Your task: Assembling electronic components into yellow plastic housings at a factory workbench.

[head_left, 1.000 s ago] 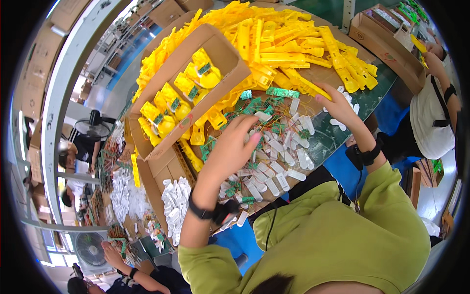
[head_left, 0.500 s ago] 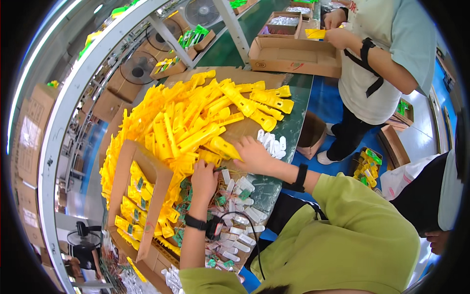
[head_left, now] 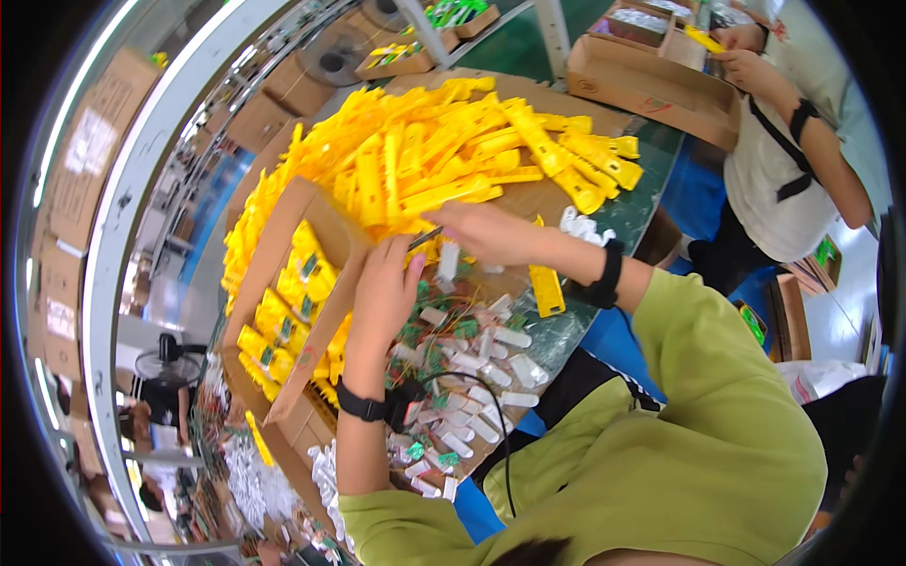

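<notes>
The box (head_left: 283,283) held rows of yellow parts (head_left: 274,321), some with green boards. The left hand (head_left: 385,297) rested half-curled at its right wall, its grasp hidden. Beyond that wall, the right hand (head_left: 481,234) pinched a thin dark rod (head_left: 427,238) beside the yellow pile (head_left: 453,151).

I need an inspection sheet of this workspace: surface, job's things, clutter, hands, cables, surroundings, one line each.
Surface: dark green worktable, mostly covered.
Job's things: big pile of yellow plastic housings; cardboard tray holding yellow pieces in rows.
Clutter: small white plastic parts and green circuit boards, scattered near the table edge.
Hands: left hand at the tray's edge; right hand beside it pinches a thin dark piece; what the left hand holds is unclear.
Cables: black cord from the left wristband.
Surroundings: a co-worker at another cardboard box; a fan behind.
</notes>
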Demonstrator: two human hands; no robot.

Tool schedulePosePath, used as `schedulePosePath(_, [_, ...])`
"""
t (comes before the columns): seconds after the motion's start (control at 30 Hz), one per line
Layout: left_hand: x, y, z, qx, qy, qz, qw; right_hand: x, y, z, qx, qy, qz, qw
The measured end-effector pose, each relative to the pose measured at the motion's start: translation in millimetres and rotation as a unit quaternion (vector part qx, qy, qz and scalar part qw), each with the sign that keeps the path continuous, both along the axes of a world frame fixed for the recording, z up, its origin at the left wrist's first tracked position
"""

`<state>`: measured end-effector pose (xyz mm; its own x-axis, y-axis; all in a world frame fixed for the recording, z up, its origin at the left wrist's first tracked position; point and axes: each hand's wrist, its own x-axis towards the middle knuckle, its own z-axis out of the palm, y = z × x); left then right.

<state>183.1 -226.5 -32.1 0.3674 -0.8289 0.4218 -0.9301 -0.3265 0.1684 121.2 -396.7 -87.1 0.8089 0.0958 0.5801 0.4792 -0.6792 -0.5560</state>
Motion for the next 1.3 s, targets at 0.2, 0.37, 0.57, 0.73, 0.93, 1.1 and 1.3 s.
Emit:
schedulePosePath(0.2, [8,2,-17,0.034,0.006,0.088,0.995,3,10,-2,0.003,-0.031,-0.048,0.998])
schedulePosePath(0.37, [4,-18,-28,0.001,-0.023,0.18,0.983,14,22,0,0.004,0.028,-0.17,0.985])
schedulePosePath(0.57, [8,-20,-15,-0.027,0.041,0.201,0.978,19,24,1,0.041,-0.021,-0.157,0.987])
schedulePosePath(0.73, [5,4,-2,-0.048,0.048,0.038,0.997,14,4,16,0.236,0.044,-0.011,0.971])
schedulePosePath(0.93, [2,-6,-10,-0.018,-0.005,0.154,0.988,26,22,13,0.107,0.014,-0.056,0.993])
schedulePosePath(1.1, [0,-32,-8,-0.02,-0.037,0.232,0.972,35,30,12,0.123,-0.044,-0.194,0.972])
schedulePosePath(1.3, [18,-51,6,-0.013,-0.062,0.269,0.961,41,35,22,0.061,-0.126,-0.24,0.961])
